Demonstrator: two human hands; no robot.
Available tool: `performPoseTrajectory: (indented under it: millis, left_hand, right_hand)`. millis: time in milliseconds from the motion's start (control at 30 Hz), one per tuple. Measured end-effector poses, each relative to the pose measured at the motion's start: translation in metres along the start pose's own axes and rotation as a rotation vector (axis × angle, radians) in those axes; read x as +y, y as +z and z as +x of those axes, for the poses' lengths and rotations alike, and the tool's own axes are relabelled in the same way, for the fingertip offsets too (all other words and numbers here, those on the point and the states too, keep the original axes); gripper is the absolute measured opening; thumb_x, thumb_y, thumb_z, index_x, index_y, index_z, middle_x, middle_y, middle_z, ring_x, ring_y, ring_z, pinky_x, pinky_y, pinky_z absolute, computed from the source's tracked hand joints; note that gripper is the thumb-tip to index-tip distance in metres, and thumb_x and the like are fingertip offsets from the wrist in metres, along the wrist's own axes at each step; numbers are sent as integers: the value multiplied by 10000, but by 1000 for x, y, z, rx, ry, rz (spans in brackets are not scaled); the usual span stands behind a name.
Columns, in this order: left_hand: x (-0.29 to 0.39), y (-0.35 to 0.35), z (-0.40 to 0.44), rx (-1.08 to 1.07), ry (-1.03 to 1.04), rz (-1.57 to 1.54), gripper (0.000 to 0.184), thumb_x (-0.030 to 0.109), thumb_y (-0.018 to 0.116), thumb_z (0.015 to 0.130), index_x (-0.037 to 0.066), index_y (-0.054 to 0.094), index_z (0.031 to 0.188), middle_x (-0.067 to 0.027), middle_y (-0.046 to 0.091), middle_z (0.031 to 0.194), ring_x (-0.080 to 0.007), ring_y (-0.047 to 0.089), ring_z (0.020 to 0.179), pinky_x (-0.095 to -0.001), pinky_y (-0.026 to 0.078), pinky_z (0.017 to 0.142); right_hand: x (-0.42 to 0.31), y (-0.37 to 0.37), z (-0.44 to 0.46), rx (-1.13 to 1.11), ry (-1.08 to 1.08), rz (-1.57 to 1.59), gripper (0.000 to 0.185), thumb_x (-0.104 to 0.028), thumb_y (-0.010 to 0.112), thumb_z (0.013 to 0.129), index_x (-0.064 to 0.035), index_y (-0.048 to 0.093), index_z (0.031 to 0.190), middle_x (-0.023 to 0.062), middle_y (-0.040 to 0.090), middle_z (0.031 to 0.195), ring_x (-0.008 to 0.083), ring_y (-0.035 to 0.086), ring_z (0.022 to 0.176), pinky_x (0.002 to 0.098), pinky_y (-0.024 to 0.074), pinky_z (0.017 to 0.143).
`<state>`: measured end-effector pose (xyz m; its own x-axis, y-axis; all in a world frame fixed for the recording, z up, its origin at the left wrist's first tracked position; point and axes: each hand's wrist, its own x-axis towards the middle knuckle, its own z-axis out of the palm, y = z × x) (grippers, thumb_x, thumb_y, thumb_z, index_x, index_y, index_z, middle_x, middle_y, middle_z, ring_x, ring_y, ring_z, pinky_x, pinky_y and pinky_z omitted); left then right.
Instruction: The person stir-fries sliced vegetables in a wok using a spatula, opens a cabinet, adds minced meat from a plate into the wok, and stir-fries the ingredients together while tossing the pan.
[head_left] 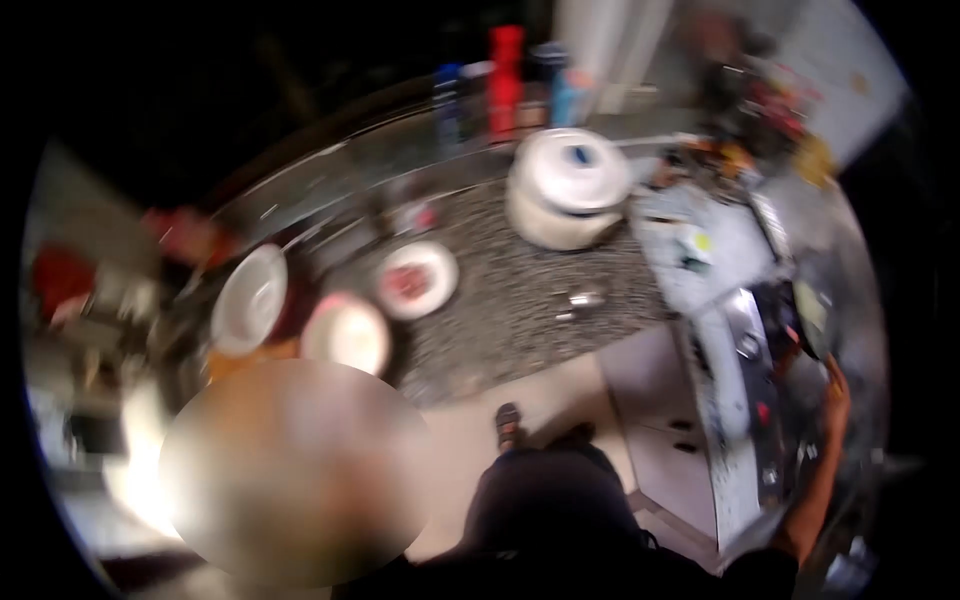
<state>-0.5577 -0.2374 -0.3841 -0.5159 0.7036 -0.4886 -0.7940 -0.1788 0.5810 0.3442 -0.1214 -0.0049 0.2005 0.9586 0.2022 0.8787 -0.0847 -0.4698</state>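
At the right, my right hand [836, 388] is over the stove [762, 410], at the near edge of a dark pan with something pale green in it [812, 308]. Motion blur smears the fingers, so whether they grip the pan's edge or handle is unclear. My left hand does not show. A white lidded pot [568, 190] stands on the speckled counter [490, 280]. Left of it are a white plate [440, 270] with small reddish pieces and a pale bowl [346, 336].
A large white basin [252, 300] stands at the left. Red [505, 85] and blue bottles line the back ledge. A light board or sheet [700, 240] lies between pot and stove. A blurred oval covers the lower left. Cabinet doors [660, 400] are below the counter.
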Motion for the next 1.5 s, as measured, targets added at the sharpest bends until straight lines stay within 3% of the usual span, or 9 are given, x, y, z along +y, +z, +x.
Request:
performPoseTrajectory:
  millis: [67,167,333,500,633,767,967,1200,1500]
  left_hand:
    - [-4,-13,10,-330,166,118,591,365,454,812,32,348,1288,-155,403,1302,-379,448,1132,-559,343,936]
    - [27,-39,47,70,-21,63,527,354,487,828,-20,427,1195,-157,534,1136,-340,526,1016,-497,465,838]
    - [3,63,-28,496,477,555,427,321,522,849,26,489,1156,-137,558,1060,-260,521,974,-382,460,796]
    - [-94,161,-93,178,1145,1210,389,299,525,857,49,497,1154,-117,563,1022,-229,523,941,-354,459,778]
    - [-242,346,-194,-406,-17,884,283,201,564,853,71,520,1100,-23,540,880,-105,501,725,-248,438,652]
    - [-375,492,-280,-1129,-313,986,459,209,626,824,27,454,1208,-50,522,1049,-143,546,863,-265,482,680]
    - [-490,590,-344,-1204,-1204,1154,498,242,655,781,51,434,1184,-80,541,855,-157,543,591,-266,457,451]
    - [-500,571,-360,-1229,-1005,1221,214,129,603,764,90,460,918,-17,455,589,-131,427,388,-271,346,332]
    - [-506,560,-358,-1285,-877,1172,150,63,555,736,43,444,834,-44,458,565,-149,441,378,-283,333,333]
  right_hand:
    - [-29,4,-6,133,164,5,300,-90,522,860,-41,545,1156,99,580,1116,180,541,1016,280,407,878]
    - [-36,1,12,125,281,-134,270,-146,574,816,-118,597,1084,163,616,1015,282,602,915,323,451,792]
    - [-77,-53,16,64,209,-348,267,-238,595,800,-138,606,1047,131,626,969,320,587,900,379,461,781]
    - [-90,-97,35,-109,17,-350,214,-257,583,794,-149,615,976,114,645,829,321,608,782,403,475,721]
    - [-21,-69,86,14,44,-381,218,-307,556,777,-139,586,913,138,631,757,329,607,743,408,472,692]
    - [34,-100,103,254,235,-209,240,-324,560,767,-101,598,848,136,642,764,314,618,722,404,481,679]
    - [32,-146,125,413,398,-396,344,-339,553,760,-17,620,861,180,639,754,309,626,733,384,493,665]
    - [79,-76,144,93,466,521,272,-273,564,778,-19,633,844,112,625,667,187,624,606,297,496,600]
    - [25,-165,104,43,549,272,247,-216,522,803,10,614,842,92,595,592,126,567,438,222,449,394]
